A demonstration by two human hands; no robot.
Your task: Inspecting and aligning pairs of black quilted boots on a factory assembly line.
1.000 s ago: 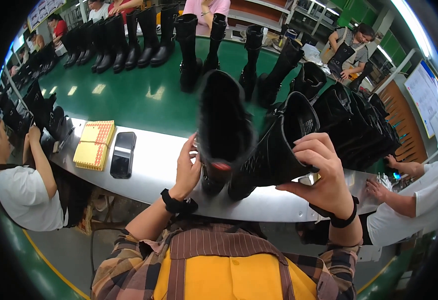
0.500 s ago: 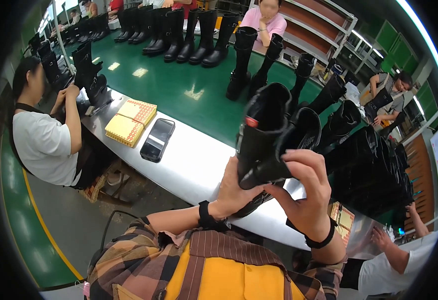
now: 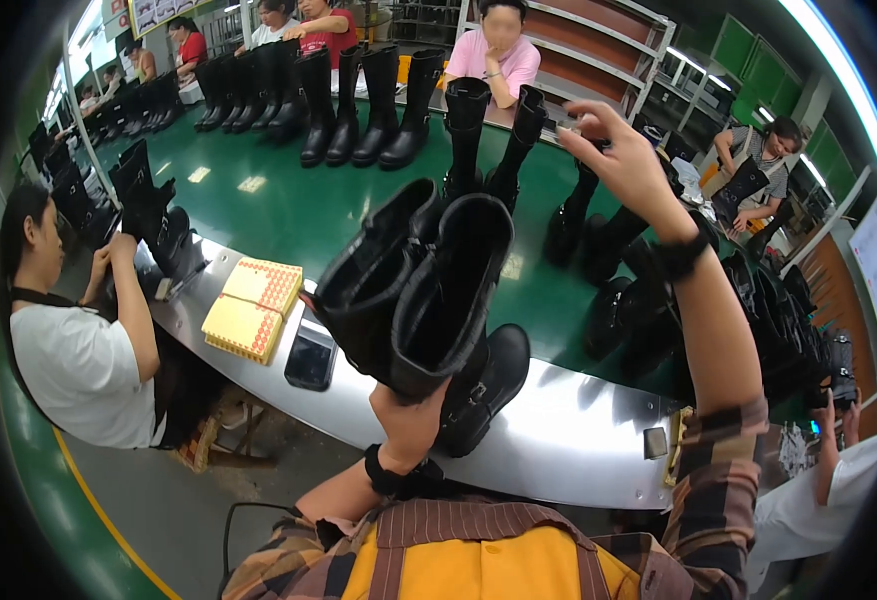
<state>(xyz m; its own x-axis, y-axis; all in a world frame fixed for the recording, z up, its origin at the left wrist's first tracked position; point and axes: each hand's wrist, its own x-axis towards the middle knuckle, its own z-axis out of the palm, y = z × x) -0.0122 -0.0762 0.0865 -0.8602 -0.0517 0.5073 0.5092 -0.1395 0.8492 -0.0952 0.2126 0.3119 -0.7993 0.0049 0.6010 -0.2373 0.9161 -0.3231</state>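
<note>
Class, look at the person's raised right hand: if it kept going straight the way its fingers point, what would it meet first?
The right hand points up and left, away over the green belt. Nearest in that line looks to be the upright black boot just left of the fingers, though depth is unclear and the hand may pass above it.

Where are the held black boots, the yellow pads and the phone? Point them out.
black boots (image 3: 429, 290), head view, on the nearer boot's shaft.
yellow pads (image 3: 249, 310), head view, top face.
phone (image 3: 311, 356), head view, dark screen.
</note>
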